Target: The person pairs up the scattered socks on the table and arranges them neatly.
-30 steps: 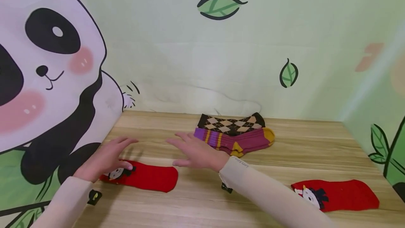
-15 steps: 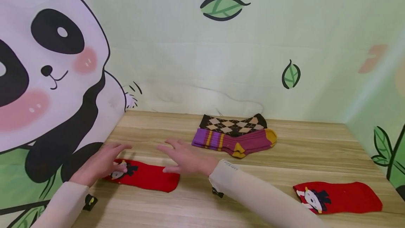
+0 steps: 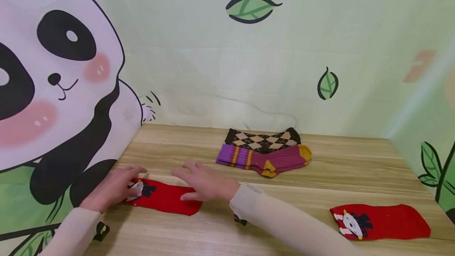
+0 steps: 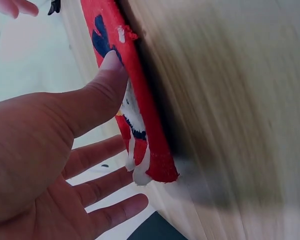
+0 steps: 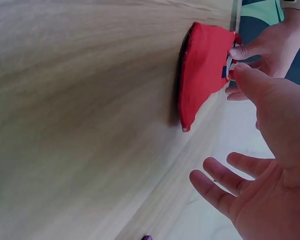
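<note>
A red sock (image 3: 168, 198) with a snowman-like figure in a dark hat lies flat on the wooden table, front left. Over its patterned end is my left hand (image 3: 115, 188), fingers spread and thumb across the figure; in the left wrist view the thumb (image 4: 97, 95) overlaps the sock, but whether it touches I cannot tell. My right hand (image 3: 206, 183) is at the sock's plain toe end, thumb and fingers apart, with nothing held. In the right wrist view its fingers (image 5: 220, 182) are extended beside the red sock (image 5: 205, 70).
A matching red sock (image 3: 387, 222) lies at the front right of the wooden table (image 3: 341, 173). Toward the back, a purple sock (image 3: 263, 159) with yellow heel and toe lies against a brown argyle sock (image 3: 259, 139). Panda-printed fabric walls (image 3: 192, 62) border the table.
Both hands have come down toward the left red sock, the right hand also shifting left over its toe end. The view has turned slightly; the socks stay where they were.
</note>
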### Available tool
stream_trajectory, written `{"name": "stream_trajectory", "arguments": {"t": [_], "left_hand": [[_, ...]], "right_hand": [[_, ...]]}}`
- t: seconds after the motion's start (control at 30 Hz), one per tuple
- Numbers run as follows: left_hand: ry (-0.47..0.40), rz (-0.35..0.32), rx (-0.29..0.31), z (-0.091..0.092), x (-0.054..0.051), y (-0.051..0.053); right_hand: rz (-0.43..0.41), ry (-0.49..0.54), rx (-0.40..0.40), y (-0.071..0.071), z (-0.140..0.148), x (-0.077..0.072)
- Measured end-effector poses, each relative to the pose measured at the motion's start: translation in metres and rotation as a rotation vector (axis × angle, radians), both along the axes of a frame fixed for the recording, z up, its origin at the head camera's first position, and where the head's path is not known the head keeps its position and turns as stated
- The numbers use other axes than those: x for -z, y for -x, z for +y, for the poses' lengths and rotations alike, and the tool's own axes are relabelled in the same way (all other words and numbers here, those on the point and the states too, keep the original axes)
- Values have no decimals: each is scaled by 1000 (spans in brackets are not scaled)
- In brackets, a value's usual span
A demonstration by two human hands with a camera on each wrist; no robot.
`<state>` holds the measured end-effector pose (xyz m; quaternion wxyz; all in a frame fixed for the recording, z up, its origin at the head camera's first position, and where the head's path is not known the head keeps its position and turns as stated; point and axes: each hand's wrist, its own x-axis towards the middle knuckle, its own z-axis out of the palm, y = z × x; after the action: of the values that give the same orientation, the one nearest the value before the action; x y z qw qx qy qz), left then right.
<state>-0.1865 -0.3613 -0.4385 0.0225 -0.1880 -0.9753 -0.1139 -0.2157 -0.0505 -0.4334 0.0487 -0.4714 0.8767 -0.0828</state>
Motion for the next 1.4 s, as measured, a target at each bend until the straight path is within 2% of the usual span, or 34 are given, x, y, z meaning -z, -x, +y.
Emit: {"name": "stream_trajectory", "arguments": {"t": [0.3,0.63,0.87,1.1,1.4], "left_hand": [[22,-48,-9,4,-1,0],[11,4,7,5,1,0],[11,12,3,6,2,-3],[16,-2,-3,5,2,-3],[17,-13,-12,6,2,-3]], "right_hand": [[56,-85,-1,-7,-8,7],[155,-142,-33,-12,-8,12],[219,-154,-68,-14,-11,15],[165,-129,-44,-16,-12,16],[157,-115,-51,-16,-12,17]]}}
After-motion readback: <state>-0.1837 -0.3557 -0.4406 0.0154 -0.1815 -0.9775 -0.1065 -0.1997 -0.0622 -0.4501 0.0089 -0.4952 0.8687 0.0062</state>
